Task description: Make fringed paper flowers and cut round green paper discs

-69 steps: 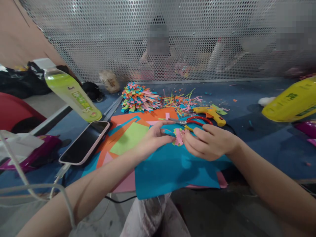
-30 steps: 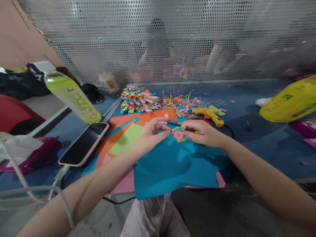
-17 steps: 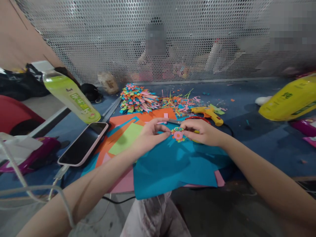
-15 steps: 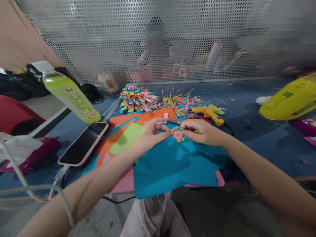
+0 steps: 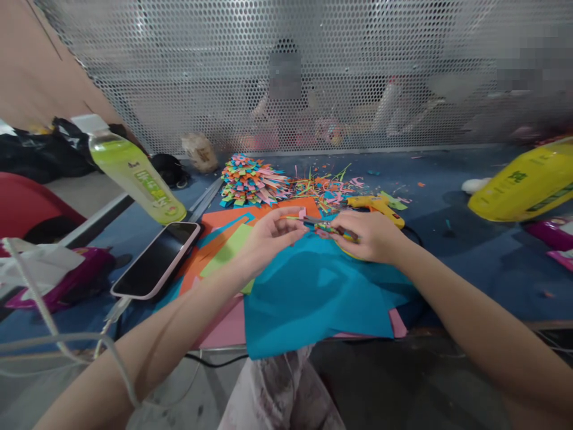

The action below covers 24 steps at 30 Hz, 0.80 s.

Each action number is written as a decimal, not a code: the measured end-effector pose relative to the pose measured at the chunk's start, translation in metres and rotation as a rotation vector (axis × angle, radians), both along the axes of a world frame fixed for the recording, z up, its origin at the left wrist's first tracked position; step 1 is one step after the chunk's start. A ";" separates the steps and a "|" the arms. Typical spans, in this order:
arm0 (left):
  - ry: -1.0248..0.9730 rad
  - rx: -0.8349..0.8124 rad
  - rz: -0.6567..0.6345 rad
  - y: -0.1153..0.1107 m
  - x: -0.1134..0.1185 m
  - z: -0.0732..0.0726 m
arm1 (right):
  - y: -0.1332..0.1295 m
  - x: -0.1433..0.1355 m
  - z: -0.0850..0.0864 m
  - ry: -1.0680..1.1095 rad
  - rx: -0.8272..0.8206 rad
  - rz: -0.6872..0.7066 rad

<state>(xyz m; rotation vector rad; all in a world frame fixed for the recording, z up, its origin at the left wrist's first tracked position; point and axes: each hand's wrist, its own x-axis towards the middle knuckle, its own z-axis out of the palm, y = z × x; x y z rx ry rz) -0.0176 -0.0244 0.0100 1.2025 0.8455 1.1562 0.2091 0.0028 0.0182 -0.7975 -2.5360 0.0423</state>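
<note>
Both hands are close together at the middle of the blue table (image 5: 483, 269), above the blue sheet (image 5: 308, 304); the right hand (image 5: 373, 236) has thumb and fingertips pressed together on the small paper flower (image 5: 323, 227), which is tipped nearly edge-on and showing bits of many colours. The left hand (image 5: 271, 236) is just to its left, fingers curled and thumb pointing at the flower; whether those tips are closed on anything, I can't tell.

Right by the fingertips there's a pair of metal blades (image 5: 313, 221), partly covered by the flower; a yellow curved piece (image 5: 351, 249) peeks out under the right hand. To the left, the green sheet (image 5: 228, 248) lies over the orange sheets (image 5: 290, 206); a pink sheet (image 5: 224, 331) shows at the near edge.

On the far side, there's the bristly paper cone (image 5: 250, 179), and what a burst of colour; loose scraps (image 5: 329, 185) are strewn to its right, with the yellow glue gun (image 5: 373, 205) lying just beyond the right hand. Over on the left sits the phone (image 5: 156, 260), cable at its near end; the green drink bottle (image 5: 134, 173) is beyond it, the tissue pack (image 5: 85, 275) farther left; the yellow bottle (image 5: 521, 182) is far over on the right.
</note>
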 end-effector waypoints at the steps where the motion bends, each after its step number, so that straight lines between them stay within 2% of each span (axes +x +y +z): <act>1: -0.021 0.010 -0.016 0.000 0.000 0.000 | -0.001 -0.001 0.000 -0.042 0.092 0.010; 3: -0.047 0.031 -0.045 -0.001 0.000 0.000 | -0.003 -0.002 -0.001 -0.091 0.178 0.081; 9: -0.014 0.087 -0.086 -0.002 0.002 -0.006 | -0.010 -0.008 -0.001 0.056 0.196 0.164; 15: 0.243 0.326 -0.013 -0.007 0.006 -0.006 | -0.020 -0.017 -0.002 0.313 -0.147 0.158; 20: 0.396 0.579 0.051 -0.007 0.007 -0.011 | -0.019 -0.021 -0.004 0.369 -0.277 0.057; 24: 0.462 0.629 0.070 -0.007 0.006 -0.012 | -0.018 -0.021 -0.004 0.392 -0.382 0.023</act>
